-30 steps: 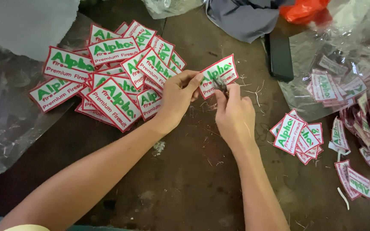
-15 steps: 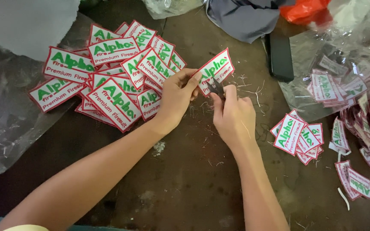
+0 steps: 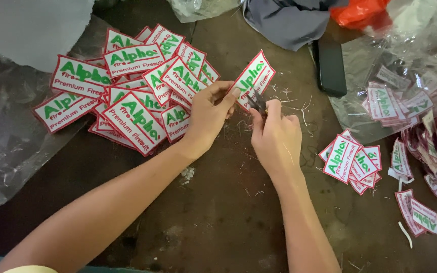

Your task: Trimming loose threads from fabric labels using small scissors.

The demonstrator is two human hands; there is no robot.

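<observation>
My left hand (image 3: 209, 112) pinches one white embroidered patch (image 3: 257, 76) with green lettering and a red border, holding it tilted above the dark table. My right hand (image 3: 276, 136) is closed around small dark thread snips (image 3: 257, 102), whose tips touch the patch's lower edge. A big pile of the same patches (image 3: 127, 86) lies to the left of my left hand. A smaller stack of patches (image 3: 351, 161) lies to the right of my right hand.
Loose thread trimmings (image 3: 292, 103) litter the table near my hands. A black phone (image 3: 330, 65) lies at the back right. Clear plastic bags with more patches (image 3: 405, 101) fill the right side. Grey cloth (image 3: 289, 20) and an orange bag (image 3: 360, 10) sit at the top.
My left hand has turned the patch from nearly level to a steeper tilt, and the snips have shifted along its lower edge. Both hands stayed in the same spot.
</observation>
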